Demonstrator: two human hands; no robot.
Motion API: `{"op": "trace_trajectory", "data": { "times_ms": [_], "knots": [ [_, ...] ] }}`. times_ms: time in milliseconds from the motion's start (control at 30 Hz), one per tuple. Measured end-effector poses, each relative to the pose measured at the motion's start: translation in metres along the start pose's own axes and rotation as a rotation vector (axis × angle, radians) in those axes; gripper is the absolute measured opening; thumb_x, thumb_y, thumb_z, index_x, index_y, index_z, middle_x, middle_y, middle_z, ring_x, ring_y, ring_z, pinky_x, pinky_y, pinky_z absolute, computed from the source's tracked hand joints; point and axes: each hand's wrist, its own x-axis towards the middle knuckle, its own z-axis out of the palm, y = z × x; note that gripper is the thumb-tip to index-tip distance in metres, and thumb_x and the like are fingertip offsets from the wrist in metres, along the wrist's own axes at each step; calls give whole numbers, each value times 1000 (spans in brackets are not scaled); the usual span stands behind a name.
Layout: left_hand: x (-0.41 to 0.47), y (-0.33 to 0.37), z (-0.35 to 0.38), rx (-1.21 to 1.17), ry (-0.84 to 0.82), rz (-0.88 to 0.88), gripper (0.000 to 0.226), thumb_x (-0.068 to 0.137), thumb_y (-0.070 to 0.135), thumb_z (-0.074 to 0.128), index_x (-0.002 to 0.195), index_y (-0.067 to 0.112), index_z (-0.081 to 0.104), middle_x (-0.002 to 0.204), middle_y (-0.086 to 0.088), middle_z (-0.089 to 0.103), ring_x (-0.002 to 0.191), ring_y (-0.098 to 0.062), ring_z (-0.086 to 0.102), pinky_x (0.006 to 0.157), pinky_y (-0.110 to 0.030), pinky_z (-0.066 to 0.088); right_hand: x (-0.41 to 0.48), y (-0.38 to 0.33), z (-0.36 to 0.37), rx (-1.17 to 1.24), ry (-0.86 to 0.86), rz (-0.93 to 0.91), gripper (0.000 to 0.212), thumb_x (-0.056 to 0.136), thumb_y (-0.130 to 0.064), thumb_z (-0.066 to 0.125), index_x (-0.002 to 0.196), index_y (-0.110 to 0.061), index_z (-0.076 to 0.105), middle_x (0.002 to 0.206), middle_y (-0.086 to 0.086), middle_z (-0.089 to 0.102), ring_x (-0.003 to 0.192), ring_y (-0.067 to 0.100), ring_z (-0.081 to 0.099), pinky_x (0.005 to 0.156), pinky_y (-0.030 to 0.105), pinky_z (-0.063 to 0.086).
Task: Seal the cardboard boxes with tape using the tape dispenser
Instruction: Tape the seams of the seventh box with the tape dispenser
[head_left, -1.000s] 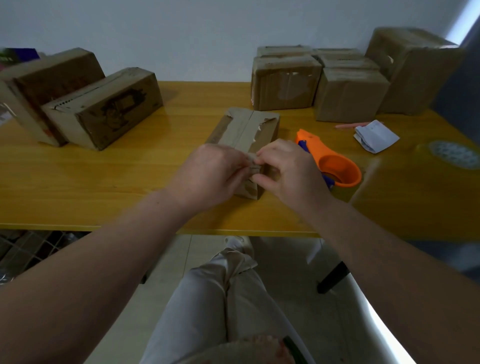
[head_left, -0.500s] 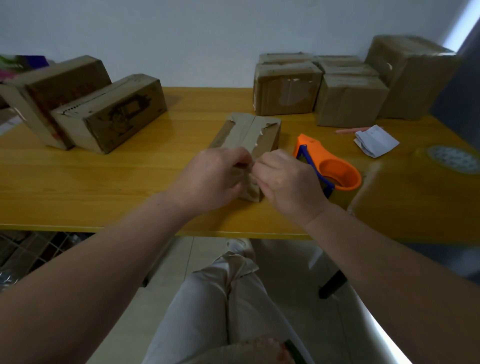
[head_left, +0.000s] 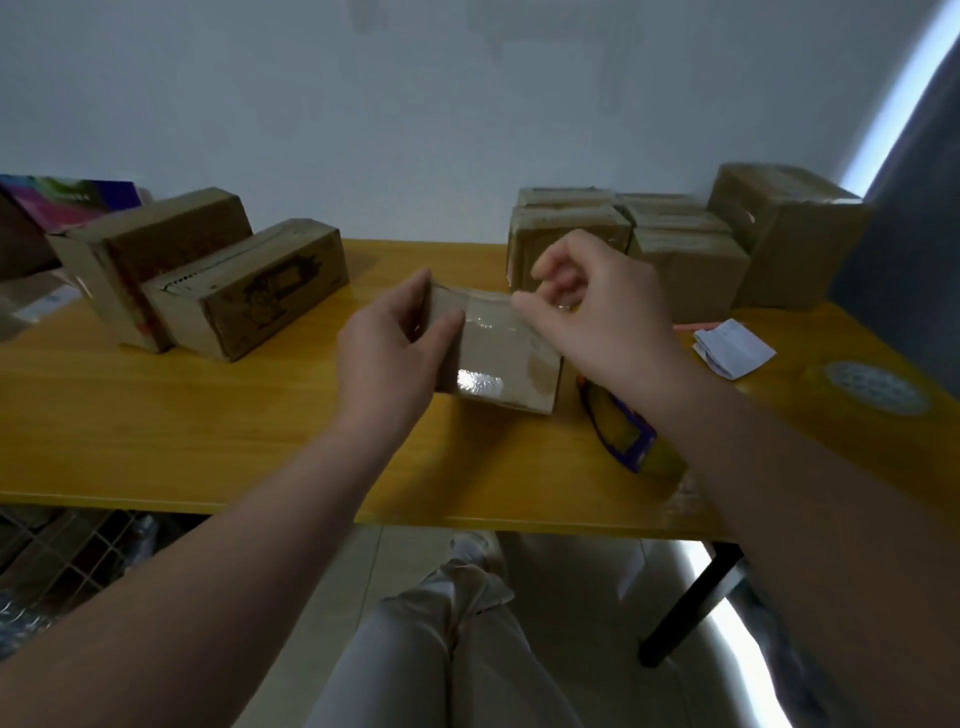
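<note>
Head view: gripped box (head_left: 498, 358) at its left end with left hand (head_left: 389, 353), fingers curled round; pinched tape (head_left: 480, 384) at box's upper right edge with right hand (head_left: 597, 312). Noted tape dispenser (head_left: 623, 441) lying just right of box. Judged box light, stiff, slick where taped; best gripped by bare ends.

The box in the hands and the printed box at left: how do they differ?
The held box is gripped by the left hand; the printed box lies untouched. The held box bears glossy tape; the printed box shows a dark picture. Both are brown cardboard.
</note>
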Motion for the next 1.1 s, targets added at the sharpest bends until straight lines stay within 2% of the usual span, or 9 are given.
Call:
{"op": "trace_trajectory", "data": {
  "times_ms": [67,200,400,500,600,700,800,967,1100],
  "knots": [
    [1,2,2,8,25,16,49,85,24,70,131,18,56,122,6,63,101,10,52,88,-15,44,7,-6,-4,-105,-65,13,31,78,-47,70,102,-29,63,80,-14,64,77,1,59,68,25,51],
    [-2,2,7,-26,52,-18,46,85,26,70,129,18,58,120,5,64,103,2,56,82,-8,42,11,-13,2,-274,-75,-70,19,86,-43,63,97,-29,69,84,-13,67,80,4,61,72,30,53],
    [-13,2,15,-43,80,13,44,87,28,66,129,16,58,122,5,64,107,-1,56,89,-14,44,14,-10,13,11,122,-35,16,94,-29,54,87,-17,64,79,-4,68,75,8,64,71,37,55],
    [-16,0,17,-20,88,21,41,89,26,64,128,16,59,121,3,64,105,0,55,88,-15,45,5,-7,18,-6,-63,-77,24,80,-48,65,88,-26,60,86,-13,63,83,2,60,68,24,52],
    [-16,-3,18,-33,106,-8,36,89,23,64,125,17,61,114,6,66,97,3,56,82,-8,45,-1,1,20,-121,-178,-157,34,69,-41,79,94,-28,60,94,-14,62,88,5,58,70,18,48],
    [-18,-4,17,-45,83,23,31,89,21,65,120,20,64,101,18,62,88,12,57,79,-2,44,-3,5,21,-100,-143,-220,19,78,-25,76,92,-18,66,93,-7,66,89,9,60,75,32,53],
    [-16,-2,14,-46,53,55,19,88,21,65,107,22,68,92,22,60,89,10,58,79,-9,48,-5,6,22,-79,-96,-267,7,86,-17,68,87,-10,68,87,-1,68,84,13,63,75,38,52],
    [-9,9,11,-44,50,117,6,89,20,65,94,23,65,85,26,57,84,17,56,73,-7,46,-5,5,18,-84,49,-324,9,90,-14,63,87,-5,62,84,3,63,77,14,58,68,33,49],
    [-5,15,10,-75,40,135,24,88,23,66,112,20,63,97,19,61,96,5,60,82,-14,50,1,-1,16,-32,122,-291,11,90,-13,63,89,-2,62,82,4,63,74,13,58,66,31,50]
  ]
}}
